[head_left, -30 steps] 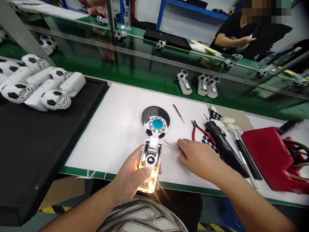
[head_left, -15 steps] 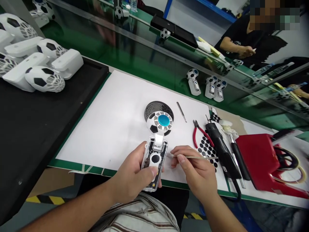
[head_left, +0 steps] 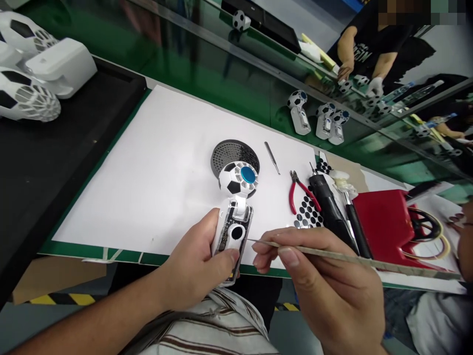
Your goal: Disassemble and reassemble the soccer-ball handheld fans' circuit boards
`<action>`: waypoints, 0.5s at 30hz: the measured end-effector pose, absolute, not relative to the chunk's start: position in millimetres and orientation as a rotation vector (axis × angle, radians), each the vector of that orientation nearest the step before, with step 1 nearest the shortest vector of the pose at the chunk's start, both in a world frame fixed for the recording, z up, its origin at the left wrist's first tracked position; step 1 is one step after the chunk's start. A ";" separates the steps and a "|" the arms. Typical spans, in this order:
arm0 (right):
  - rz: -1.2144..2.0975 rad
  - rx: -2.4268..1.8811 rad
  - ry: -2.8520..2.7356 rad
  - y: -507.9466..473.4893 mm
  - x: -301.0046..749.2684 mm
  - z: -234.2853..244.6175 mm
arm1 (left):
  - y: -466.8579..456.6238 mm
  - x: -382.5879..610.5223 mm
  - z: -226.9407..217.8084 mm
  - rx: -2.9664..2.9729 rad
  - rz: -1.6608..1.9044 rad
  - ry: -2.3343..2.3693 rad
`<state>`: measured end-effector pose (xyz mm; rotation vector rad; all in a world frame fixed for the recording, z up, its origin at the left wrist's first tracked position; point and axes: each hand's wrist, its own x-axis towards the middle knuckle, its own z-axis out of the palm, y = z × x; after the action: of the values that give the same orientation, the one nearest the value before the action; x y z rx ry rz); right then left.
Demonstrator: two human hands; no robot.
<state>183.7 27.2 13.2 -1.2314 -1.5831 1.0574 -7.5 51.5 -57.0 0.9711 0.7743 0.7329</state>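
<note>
My left hand (head_left: 194,261) grips a transparent handheld fan body (head_left: 232,236) with a round black opening. Its hinged head, a white-and-black football shape with a blue centre (head_left: 237,180), rests above a dark round mesh disc (head_left: 234,158). My right hand (head_left: 318,281) pinches a long thin wooden stick (head_left: 332,255), whose tip points at the fan body and stays just apart from it. A slim steel pick (head_left: 272,158) lies on the white sheet (head_left: 148,167) beyond the fan. Red-handled pliers (head_left: 299,192) lie nearest my right hand.
Black dot stickers (head_left: 308,212), a black electric screwdriver (head_left: 328,207) and a red case (head_left: 384,222) lie to the right. Finished football fans (head_left: 25,103) sit on a black tray (head_left: 74,162). Beyond a glass-topped shelf, a person in black (head_left: 380,54) works.
My right hand has lifted the stick off the sheet and moved nearer my view. The fan body now shows its side with the round opening, and its light is off.
</note>
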 end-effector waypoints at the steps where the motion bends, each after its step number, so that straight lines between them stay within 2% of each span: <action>1: 1.046 -1.239 -1.610 28.8 183.6 11.5 | 52.2 -8.1 -55.5 0.969 0.722 0.763; 15: 0.983 -1.183 -1.913 34.9 188.5 17.0 | 59.5 -8.5 -47.4 1.038 0.715 0.742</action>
<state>188.5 34.9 17.0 -1.1827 -1.9127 0.9834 -8.5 59.5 -47.4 1.0384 0.7416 0.7146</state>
